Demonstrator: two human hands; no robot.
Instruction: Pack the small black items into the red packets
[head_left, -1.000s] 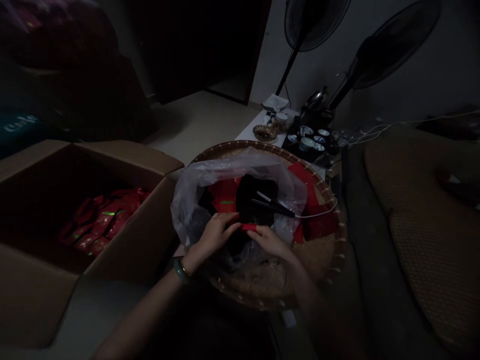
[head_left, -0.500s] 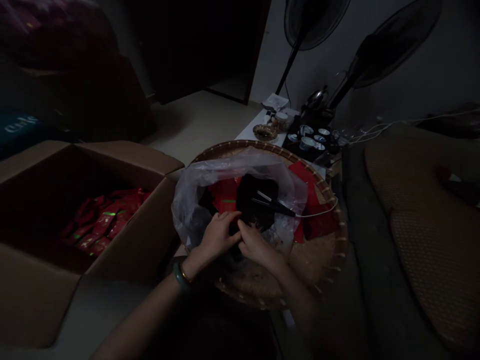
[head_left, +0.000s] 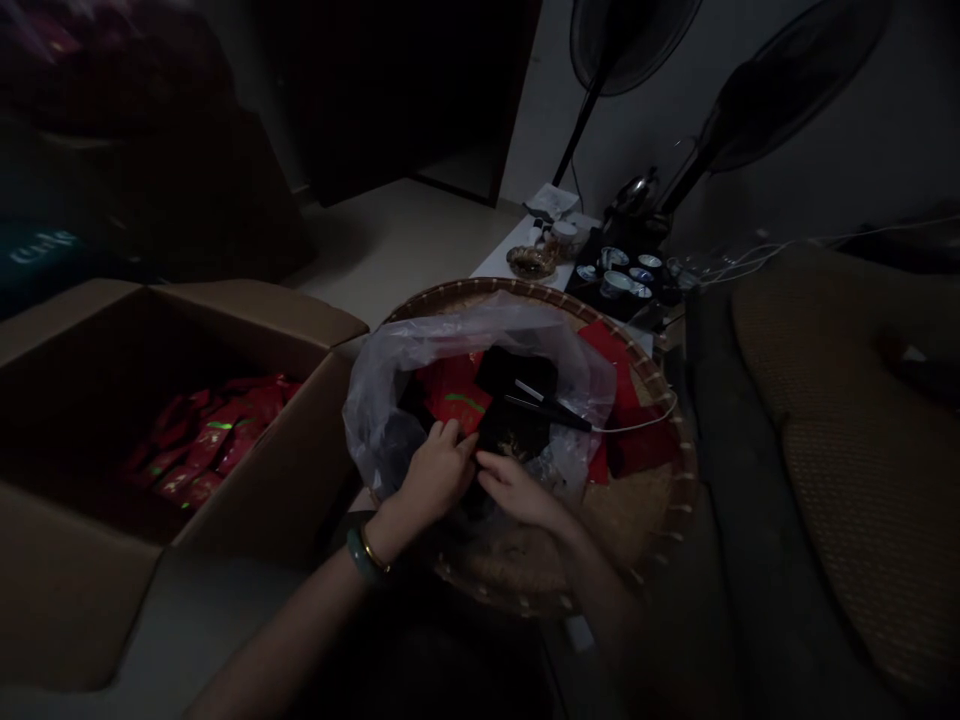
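The scene is dim. My left hand (head_left: 435, 468) grips a red packet (head_left: 454, 395) that stands at the mouth of a clear plastic bag (head_left: 390, 390). My right hand (head_left: 514, 485) is closed against it from the right, fingers pinched at the packet's lower edge beside dark loose stuff (head_left: 517, 425). The bag lies in a round woven basket tray (head_left: 660, 500). Black tongs (head_left: 544, 405) rest across the dark stuff in the bag. More red packets (head_left: 626, 420) lie on the tray to the right.
An open cardboard box (head_left: 300, 470) with several red packets (head_left: 202, 440) inside stands to the left. Behind the tray is a small tea set (head_left: 615, 275) on a low table, and two standing fans (head_left: 622, 40). A woven mat (head_left: 862, 450) lies at the right.
The small red piece held between both hands a second ago is gone from sight. Both hands moved up into the bag, and the red packet there now stands tilted higher.
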